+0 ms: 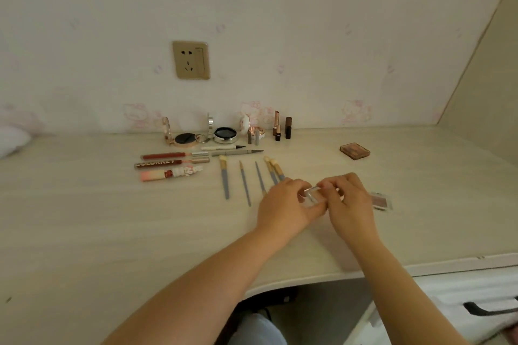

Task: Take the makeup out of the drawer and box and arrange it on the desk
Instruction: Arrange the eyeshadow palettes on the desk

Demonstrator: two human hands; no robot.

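Clear plastic makeup case (314, 196) being pinched between both hands, left (283, 206) and right (350, 202), over pale wood worktop (112, 232), likely for placing beside grey-handled brushes (244, 182).

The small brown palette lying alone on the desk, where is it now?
In the head view, the brown palette lies far right on the desk, apart from the rest, right of the lipsticks.

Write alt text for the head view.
Both hands, left hand and right hand, hold a small clear case above a pale desk. Behind them lie makeup brushes, lip gloss tubes, open compacts and lipsticks near the wall.
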